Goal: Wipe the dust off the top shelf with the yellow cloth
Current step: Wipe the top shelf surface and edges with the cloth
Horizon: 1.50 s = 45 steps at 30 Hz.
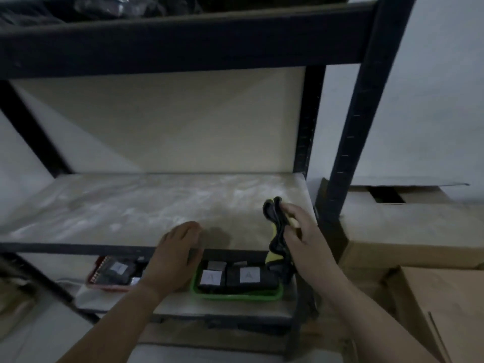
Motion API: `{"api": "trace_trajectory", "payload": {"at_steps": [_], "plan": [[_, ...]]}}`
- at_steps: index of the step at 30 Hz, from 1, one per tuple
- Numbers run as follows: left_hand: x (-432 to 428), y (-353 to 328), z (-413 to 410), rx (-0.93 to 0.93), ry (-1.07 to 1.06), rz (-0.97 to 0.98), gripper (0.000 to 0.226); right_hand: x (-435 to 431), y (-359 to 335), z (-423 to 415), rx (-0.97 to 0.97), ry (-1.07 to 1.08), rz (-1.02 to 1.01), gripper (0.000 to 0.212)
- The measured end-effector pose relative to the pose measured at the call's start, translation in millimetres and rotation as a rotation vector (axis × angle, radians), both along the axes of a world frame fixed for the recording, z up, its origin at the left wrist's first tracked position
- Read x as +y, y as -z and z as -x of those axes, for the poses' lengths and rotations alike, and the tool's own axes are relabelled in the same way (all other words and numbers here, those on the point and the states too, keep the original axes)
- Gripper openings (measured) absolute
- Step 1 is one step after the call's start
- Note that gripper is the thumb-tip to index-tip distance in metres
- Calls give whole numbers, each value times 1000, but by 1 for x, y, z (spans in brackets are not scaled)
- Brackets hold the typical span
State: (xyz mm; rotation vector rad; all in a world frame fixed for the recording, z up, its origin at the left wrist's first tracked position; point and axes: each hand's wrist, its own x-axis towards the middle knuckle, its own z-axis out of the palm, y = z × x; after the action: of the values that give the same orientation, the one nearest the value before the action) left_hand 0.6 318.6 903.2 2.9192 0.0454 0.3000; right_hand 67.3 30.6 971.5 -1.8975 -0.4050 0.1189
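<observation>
Gripping: the right hand [301, 231] is clenched around a bunched cloth [276, 226], holding it upright above the front right part of a dusty shelf board [131, 205].
Cloth: it looks mostly dark in the dim light, with yellow showing along its left edge and at its lower end; its top pokes above the fingers and its tail hangs down past the shelf's front rail [65, 248].
Left hand: the left hand [178, 250] lies palm down on the front edge of the same board, fingers spread and relaxed, grasping nothing; the fingertips rest on the board and the heel of the hand overhangs the rail.
Spacing: the two hands are near each other but apart, with a dark shadow on the board between them.
Shelf surface: pale, streaked with whitish dust across its left and middle; the patch by the hands looks duller and smoother.
Frame: dark metal uprights [366, 113] and a dark beam [183, 45] of the level above cross the top of the view; dark blurred items sit up there, too dim to tell.
Lower level: a green tray [235, 296] with dark labelled blocks sits below the hands, and a red tray [104, 285] stands just to its left.
Right side: cardboard boxes [432, 284] stand beside the rack, against a pale wall.
</observation>
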Motion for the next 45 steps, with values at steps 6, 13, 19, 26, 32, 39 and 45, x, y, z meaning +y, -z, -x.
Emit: {"api": "trace_trajectory", "payload": {"at_steps": [6,13,19,26,32,39,45], "plan": [[13,0,-25,54,85,-72,71,29,20,-60,-92,195,304,50],[56,9,-51,107,235,-196,82,48,48,-90,73,308,981,53],[72,15,-70,74,387,-181,90,61,67,-81,-239,258,822,36],[78,28,-71,11,402,-79,88,82,42,-80,-308,13,487,45],[79,28,-76,-31,426,-82,88,47,73,-150,-137,553,772,40],[78,26,-77,-38,423,-57,87,94,63,-110,-348,42,618,33],[77,22,-77,-19,416,-68,88,55,40,-161,-148,582,341,31]]}}
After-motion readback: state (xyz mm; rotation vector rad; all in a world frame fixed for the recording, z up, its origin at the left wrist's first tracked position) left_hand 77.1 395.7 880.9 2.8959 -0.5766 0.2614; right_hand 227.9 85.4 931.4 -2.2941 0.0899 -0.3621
